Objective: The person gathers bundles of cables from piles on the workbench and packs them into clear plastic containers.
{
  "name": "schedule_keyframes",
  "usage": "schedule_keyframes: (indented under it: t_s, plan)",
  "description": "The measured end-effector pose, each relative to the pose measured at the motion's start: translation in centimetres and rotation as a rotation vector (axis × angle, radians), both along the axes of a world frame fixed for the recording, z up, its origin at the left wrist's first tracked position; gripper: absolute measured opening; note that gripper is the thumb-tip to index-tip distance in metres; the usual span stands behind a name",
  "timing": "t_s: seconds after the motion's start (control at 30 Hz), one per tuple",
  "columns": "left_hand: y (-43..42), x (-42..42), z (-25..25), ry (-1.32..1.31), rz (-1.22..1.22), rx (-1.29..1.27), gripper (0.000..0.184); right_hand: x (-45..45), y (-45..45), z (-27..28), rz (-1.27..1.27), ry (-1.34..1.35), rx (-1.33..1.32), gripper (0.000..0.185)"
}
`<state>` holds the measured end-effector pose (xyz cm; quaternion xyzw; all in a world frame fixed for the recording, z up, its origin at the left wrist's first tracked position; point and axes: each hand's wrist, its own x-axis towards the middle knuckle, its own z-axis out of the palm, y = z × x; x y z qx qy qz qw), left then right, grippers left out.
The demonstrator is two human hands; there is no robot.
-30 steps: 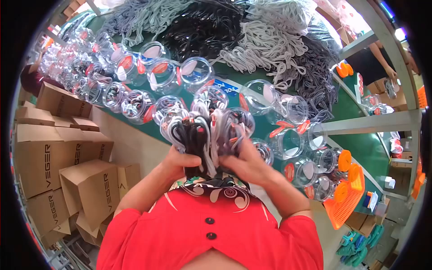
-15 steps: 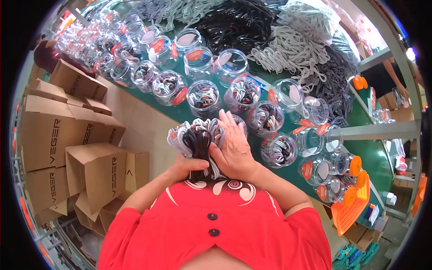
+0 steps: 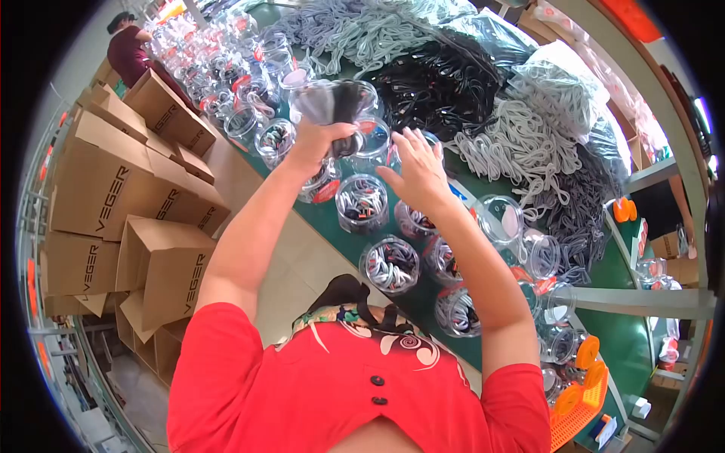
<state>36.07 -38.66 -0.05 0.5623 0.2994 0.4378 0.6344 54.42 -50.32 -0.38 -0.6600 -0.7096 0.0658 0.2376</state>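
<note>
My left hand [image 3: 317, 147] is wrapped round a bundle of cables [image 3: 332, 102], grey and black and smeared by motion, held over the jars. Just below the bundle stands a clear plastic jar [image 3: 372, 140]. My right hand [image 3: 421, 172] reaches out to the right of it, fingers stretched apart, with another jar partly hidden behind the fingertips; whether they touch it I cannot tell. Nearer to me are a jar packed with cables [image 3: 362, 204] and a second filled jar [image 3: 390, 264], both open-topped. More filled jars are partly covered by my right forearm.
Heaps of black cables [image 3: 434, 87], white cables [image 3: 502, 140] and dark grey cables [image 3: 578, 215] cover the back of the green table [image 3: 298, 226]. Cardboard boxes [image 3: 113, 189] are stacked on the left. An orange basket [image 3: 578, 423] sits at right. A person [image 3: 128, 49] stands far left.
My left hand has carried the cable bundle from in front of my chest forward over the jars. My right hand has come off the bundle and stretched forward. The view has shifted.
</note>
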Motion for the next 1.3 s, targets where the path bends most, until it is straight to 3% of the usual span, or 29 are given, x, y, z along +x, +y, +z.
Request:
schedule_keyframes:
  t_s: [0.03,0.1,0.17,0.23,0.3,0.33,0.37,0.43,0.47,0.63,0.83,1.03,1.13,1.17,1.23,1.3]
  plan:
    - [0.9,1.4,0.0,0.033,0.058,0.114,0.039,-0.1,2.2,-0.9,-0.017,-0.041,-0.019,0.075]
    - [1.9,2.8,0.7,0.139,0.029,0.035,0.061,-0.1,5.3,-2.4,-0.050,-0.120,-0.092,0.084]
    - [4.0,3.5,-1.1,0.389,0.033,0.238,0.074,0.0,7.8,-3.7,-0.087,-0.190,-0.194,0.092]
    - [5.9,4.3,-4.2,0.395,0.073,0.492,0.074,-0.5,8.5,-3.0,-0.081,-0.159,-0.377,0.093]
    - [6.4,4.5,-7.7,0.482,0.045,0.432,0.071,-0.8,8.5,-4.4,-0.080,-0.221,-0.271,0.088]
    - [6.4,4.7,-7.5,0.652,-0.056,0.679,0.067,-1.1,8.1,-4.6,-0.087,-0.260,-0.187,0.085]
    - [5.6,4.6,-6.9,0.559,0.009,0.610,0.063,-1.4,7.7,-4.6,-0.085,-0.294,-0.090,0.082]
    - [6.4,4.7,-7.5,0.382,-0.033,0.756,0.064,-2.0,7.6,-4.7,-0.177,-0.191,-0.122,0.095]
    - [6.2,4.2,-6.5,0.558,-0.066,0.792,0.066,-1.3,7.8,-5.5,-0.135,-0.189,-0.129,0.098]
    - [7.8,3.4,-6.0,0.514,-0.154,0.974,0.074,-1.7,7.7,-6.7,-0.225,-0.307,-0.234,0.099]
    - [8.7,3.2,-5.2,0.470,-0.352,0.876,0.075,-2.9,8.0,-4.4,-0.267,-0.355,-0.425,0.093]
    - [8.6,3.4,-7.7,0.346,-0.254,0.947,0.071,-2.6,7.7,-5.0,-0.261,-0.450,-0.348,0.095]
    - [8.6,3.7,-7.7,0.362,-0.320,0.957,0.070,-0.5,7.8,-7.0,-0.093,-0.527,-0.249,0.093]
    - [8.6,2.9,-6.5,0.350,-0.322,1.016,0.070,-1.9,7.4,-4.5,-0.117,-0.449,-0.337,0.094]
    - [8.2,2.9,-6.4,0.376,-0.333,0.841,0.073,-2.8,6.3,-1.6,-0.148,-0.313,-0.320,0.106]
    - [8.6,3.1,-8.1,0.419,-0.294,0.865,0.078,-1.9,5.6,-2.5,-0.164,0.128,-0.198,0.122]
